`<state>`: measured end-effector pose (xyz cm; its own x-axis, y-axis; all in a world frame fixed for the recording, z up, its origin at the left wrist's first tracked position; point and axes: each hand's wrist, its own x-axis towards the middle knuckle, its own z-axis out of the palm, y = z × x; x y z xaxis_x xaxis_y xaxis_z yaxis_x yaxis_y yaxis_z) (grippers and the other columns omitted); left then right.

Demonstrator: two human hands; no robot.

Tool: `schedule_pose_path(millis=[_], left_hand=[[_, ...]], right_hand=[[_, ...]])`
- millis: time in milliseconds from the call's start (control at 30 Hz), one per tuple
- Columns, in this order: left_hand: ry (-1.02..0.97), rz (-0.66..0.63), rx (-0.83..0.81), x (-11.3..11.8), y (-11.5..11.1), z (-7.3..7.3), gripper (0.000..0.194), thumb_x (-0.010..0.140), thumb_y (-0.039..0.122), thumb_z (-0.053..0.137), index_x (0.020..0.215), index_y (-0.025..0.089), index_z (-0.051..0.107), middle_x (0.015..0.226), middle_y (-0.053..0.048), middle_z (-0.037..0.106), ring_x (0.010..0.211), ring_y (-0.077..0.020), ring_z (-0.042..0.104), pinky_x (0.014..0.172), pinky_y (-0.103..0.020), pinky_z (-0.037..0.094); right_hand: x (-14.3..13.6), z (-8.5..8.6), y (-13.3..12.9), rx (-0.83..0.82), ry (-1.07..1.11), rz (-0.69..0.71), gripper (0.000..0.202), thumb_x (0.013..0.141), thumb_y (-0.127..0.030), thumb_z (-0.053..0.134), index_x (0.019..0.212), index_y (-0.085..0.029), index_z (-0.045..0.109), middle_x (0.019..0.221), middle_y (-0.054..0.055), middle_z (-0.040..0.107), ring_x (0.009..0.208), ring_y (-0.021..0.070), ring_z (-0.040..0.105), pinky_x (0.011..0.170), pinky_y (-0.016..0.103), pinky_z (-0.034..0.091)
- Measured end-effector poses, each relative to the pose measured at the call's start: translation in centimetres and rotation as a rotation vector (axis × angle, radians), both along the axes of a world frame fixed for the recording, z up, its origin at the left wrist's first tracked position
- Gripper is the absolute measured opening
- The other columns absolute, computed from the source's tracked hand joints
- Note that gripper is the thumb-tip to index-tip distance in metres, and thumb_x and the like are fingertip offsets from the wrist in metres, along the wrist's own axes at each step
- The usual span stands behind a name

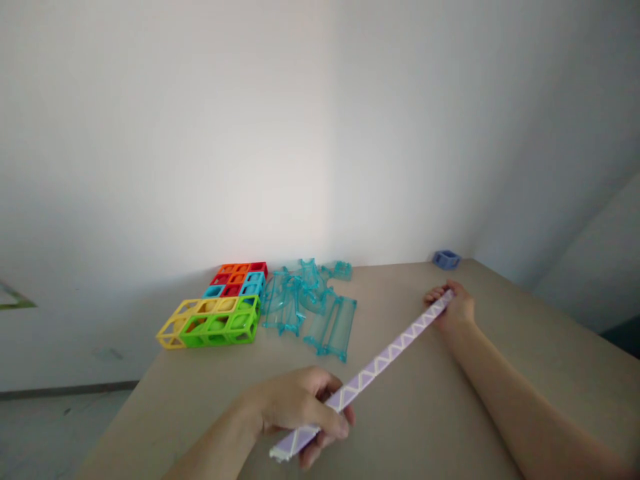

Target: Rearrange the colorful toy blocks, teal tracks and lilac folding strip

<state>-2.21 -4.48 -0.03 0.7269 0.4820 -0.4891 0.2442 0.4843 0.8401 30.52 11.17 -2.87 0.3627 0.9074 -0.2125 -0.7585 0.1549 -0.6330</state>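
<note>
A long, thin purple strip with a white zigzag pattern (384, 360) slants across the front of the table, its near end lower left and its far end upper right. My left hand (305, 407) grips it near the lower end, thumb over the top and fingers beneath. At the far end, my right hand (453, 307) is closed around the strip's tip, with some fingers curled behind it. Beyond my left hand lie clear teal plastic pieces (331, 327), apart from the strip.
Open-frame cubes in green (217, 327), yellow, red, orange and light blue are grouped at the table's back left. A small blue frame block (447, 259) sits by the wall at the back right. The tabletop (400, 413) ends at a white wall (320, 133).
</note>
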Motion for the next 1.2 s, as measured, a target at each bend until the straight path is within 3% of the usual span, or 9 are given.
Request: schedule_pose_path(millis=[100, 233, 367, 533, 667, 767, 900, 1067, 1200], left_hand=[[0.097, 0.037, 0.130, -0.4, 0.0, 0.1, 0.024, 0.068, 0.020, 0.066, 0.090, 0.017, 0.056, 0.052, 0.007, 0.054, 0.030, -0.0073, 0.044, 0.032, -0.016, 0.031], [0.134, 0.011, 0.201, -0.5, 0.2, -0.3, 0.025, 0.074, 0.022, 0.062, 0.097, 0.019, 0.052, 0.049, 0.007, 0.053, 0.033, -0.0088, 0.045, 0.036, -0.017, 0.034], [0.235, -0.041, 0.272, -0.5, 0.3, -0.2, 0.024, 0.077, 0.023, 0.056, 0.100, 0.021, 0.049, 0.045, 0.009, 0.051, 0.037, -0.0115, 0.047, 0.040, -0.020, 0.037], [0.543, -0.087, 0.646, -2.3, -0.8, 1.6, 0.016, 0.082, 0.035, 0.054, 0.088, 0.021, 0.054, 0.058, 0.004, 0.057, 0.053, -0.0148, 0.056, 0.053, -0.023, 0.040], [0.745, 0.034, 0.941, -5.7, -2.6, 1.9, 0.020, 0.085, 0.034, 0.050, 0.098, 0.024, 0.063, 0.095, -0.004, 0.069, 0.090, -0.0226, 0.064, 0.077, -0.029, 0.045], [0.850, 0.094, 1.043, -9.4, -3.7, 0.7, 0.028, 0.087, 0.027, 0.046, 0.108, 0.030, 0.065, 0.107, -0.002, 0.069, 0.098, -0.0228, 0.064, 0.083, -0.029, 0.047], [1.025, 0.174, 1.314, -15.1, -4.7, -1.7, 0.029, 0.086, 0.028, 0.050, 0.106, 0.039, 0.068, 0.108, 0.002, 0.069, 0.100, -0.0214, 0.064, 0.083, -0.026, 0.049], [1.212, 0.346, 1.599, -20.6, -6.3, -5.0, 0.033, 0.087, 0.029, 0.048, 0.112, 0.042, 0.066, 0.111, 0.001, 0.068, 0.106, -0.0244, 0.061, 0.093, -0.036, 0.047], [1.283, 0.486, 1.618, -21.9, -7.6, -6.6, 0.039, 0.086, 0.038, 0.049, 0.123, 0.033, 0.059, 0.125, -0.004, 0.062, 0.118, -0.0275, 0.055, 0.104, -0.046, 0.039]], right_hand=[[-1.7, 0.5, -0.8, 0.068, -0.057, 0.087, 0.022, 0.083, -0.025, 0.050, 0.061, -0.020, 0.048, 0.050, -0.003, 0.044, 0.043, 0.0103, 0.039, 0.036, 0.020, 0.036], [-4.0, 1.5, -2.5, 0.177, -0.148, 0.258, 0.004, 0.058, -0.021, 0.054, 0.059, -0.019, 0.051, 0.057, 0.002, 0.051, 0.054, 0.0157, 0.050, 0.043, 0.026, 0.042], [-4.7, 2.0, -3.4, 0.207, -0.252, 0.328, 0.009, 0.050, -0.021, 0.053, 0.058, -0.019, 0.051, 0.058, 0.004, 0.053, 0.051, 0.0162, 0.048, 0.042, 0.027, 0.039], [-2.4, 1.0, -2.1, 0.146, -0.417, 0.110, 0.016, 0.063, -0.035, 0.052, 0.061, -0.020, 0.050, 0.057, 0.000, 0.049, 0.043, 0.0112, 0.038, 0.038, 0.025, 0.033], [1.0, -0.8, 0.4, -0.041, -0.670, -0.182, 0.025, 0.084, -0.038, 0.049, 0.070, -0.018, 0.053, 0.062, -0.002, 0.051, 0.047, 0.0107, 0.045, 0.043, 0.024, 0.038], [3.9, -1.5, 2.3, -0.171, -0.970, -0.310, 0.023, 0.091, -0.036, 0.056, 0.096, -0.014, 0.060, 0.091, 0.003, 0.062, 0.076, 0.0151, 0.060, 0.069, 0.032, 0.050], [6.7, -1.2, 4.4, -0.241, -1.378, -0.339, 0.029, 0.077, -0.016, 0.063, 0.106, -0.017, 0.064, 0.118, 0.013, 0.059, 0.119, 0.0310, 0.047, 0.098, 0.047, 0.034], [8.2, -1.3, 7.0, -0.310, -1.698, -0.314, 0.054, 0.075, -0.025, 0.062, 0.127, -0.017, 0.053, 0.142, 0.025, 0.035, 0.134, 0.0406, 0.027, 0.101, 0.051, 0.022], [8.8, -1.9, 9.1, -0.377, -1.824, -0.265, 0.057, 0.077, -0.034, 0.063, 0.129, -0.015, 0.050, 0.138, 0.030, 0.036, 0.127, 0.0433, 0.036, 0.095, 0.050, 0.027]])
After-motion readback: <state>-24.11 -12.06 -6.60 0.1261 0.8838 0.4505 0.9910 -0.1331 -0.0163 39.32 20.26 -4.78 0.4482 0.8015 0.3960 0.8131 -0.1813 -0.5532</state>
